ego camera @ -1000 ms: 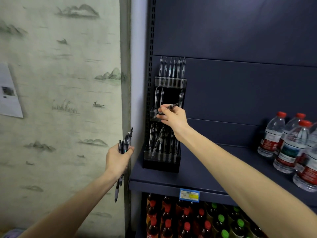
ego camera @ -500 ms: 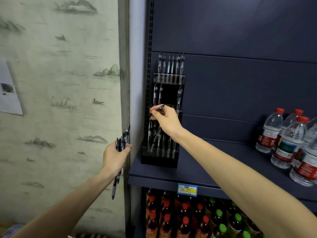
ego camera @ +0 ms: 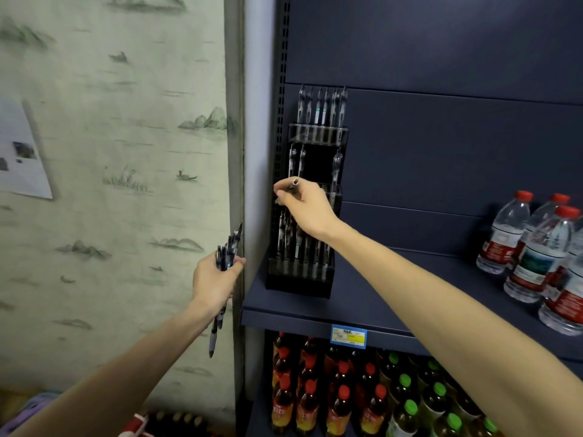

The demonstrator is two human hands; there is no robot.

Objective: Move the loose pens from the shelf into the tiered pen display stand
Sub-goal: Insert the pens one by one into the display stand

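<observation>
A person stands at a dark blue shelf [ego camera: 362,298], both bare arms reaching forward. The right hand [ego camera: 304,206] is raised in front of the middle tier of a black tiered pen display stand [ego camera: 303,279]. Its fingers are curled, pinching a single pen [ego camera: 291,185] near its upper end; the pen's tip end pokes out just above the knuckles, and the rest of the barrel is hidden by the hand. The stand sits directly behind and below this hand, its middle tier showing open slots beside the fingers.

The left hand [ego camera: 216,279] hangs lower and well to the left of the stand, just off the shelf's edge. It grips a bundle of pens [ego camera: 227,252] in a closed fist, the ends fanning out above the thumb and two barrels dangling beneath the wrist.

The pens look light, stiff and smooth, likely slippery plastic with a rubbery grip section. A pinch at mid-barrel would probably steer one best into a narrow slot. The loose bundle seems apt to slide if the fist relaxes.

Water bottles [ego camera: 536,247] stand far to the right of both hands.
</observation>
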